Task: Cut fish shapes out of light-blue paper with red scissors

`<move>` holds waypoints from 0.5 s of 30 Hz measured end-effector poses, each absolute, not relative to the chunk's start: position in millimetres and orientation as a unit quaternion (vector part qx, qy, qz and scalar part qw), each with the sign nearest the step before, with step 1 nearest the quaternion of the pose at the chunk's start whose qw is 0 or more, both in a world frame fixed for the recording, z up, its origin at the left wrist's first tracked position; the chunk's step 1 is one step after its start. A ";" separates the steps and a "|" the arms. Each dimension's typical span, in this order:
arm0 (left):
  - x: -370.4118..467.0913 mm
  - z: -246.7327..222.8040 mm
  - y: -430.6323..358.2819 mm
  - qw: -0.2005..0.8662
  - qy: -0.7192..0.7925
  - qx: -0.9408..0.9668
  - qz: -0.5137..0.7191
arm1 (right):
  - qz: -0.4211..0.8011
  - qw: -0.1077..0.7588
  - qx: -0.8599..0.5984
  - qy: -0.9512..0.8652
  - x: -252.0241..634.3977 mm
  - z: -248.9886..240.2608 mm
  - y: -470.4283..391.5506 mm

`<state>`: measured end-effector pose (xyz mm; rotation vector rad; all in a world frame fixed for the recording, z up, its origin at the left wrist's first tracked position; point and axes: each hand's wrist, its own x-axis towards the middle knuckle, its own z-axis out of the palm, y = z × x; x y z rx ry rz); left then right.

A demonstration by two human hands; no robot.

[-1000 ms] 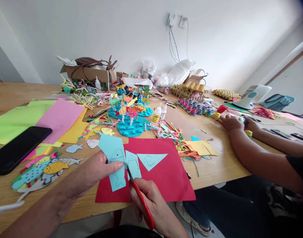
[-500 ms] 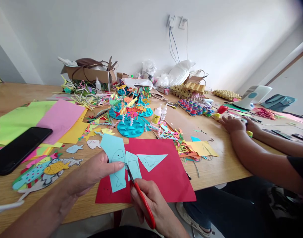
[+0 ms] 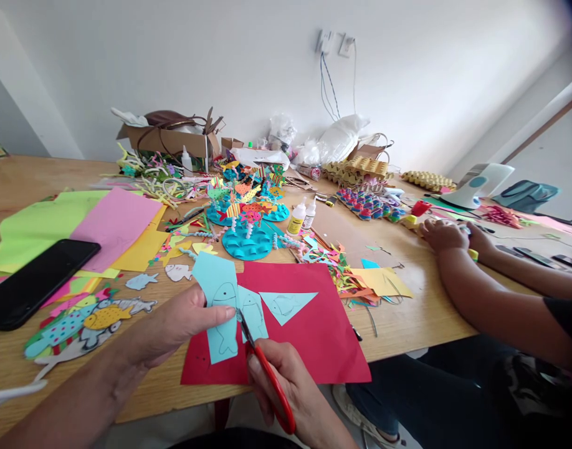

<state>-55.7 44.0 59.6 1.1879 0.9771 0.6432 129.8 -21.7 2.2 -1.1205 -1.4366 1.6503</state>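
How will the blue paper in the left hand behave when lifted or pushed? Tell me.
The blue paper should stay fairly stiff if lifted, since it looks flat without obvious droop. It is probably light, appearing thin. Pushed, its lower end may bend, as the left hand pinches it higher up.

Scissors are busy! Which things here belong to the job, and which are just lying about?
The job, it seems:
blue paper, in the left hand
red-handled scissors, in the right hand
red sheet underneath

Apparently lying about:
black phone
pink paper
yellow-labelled bottle
egg cartons
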 end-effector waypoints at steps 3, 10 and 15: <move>-56.8 61.6 44.6 0.680 0.422 0.532 0.276 | 0.632 0.333 -0.429 -0.553 129.9 3.9 -21.8; -59.7 58.7 47.6 0.698 0.397 0.535 0.264 | 0.629 0.328 -0.427 -0.561 129.2 5.8 -22.6; -59.1 58.4 49.1 0.696 0.368 0.560 0.257 | 0.629 0.328 -0.434 -0.555 130.0 3.4 -22.5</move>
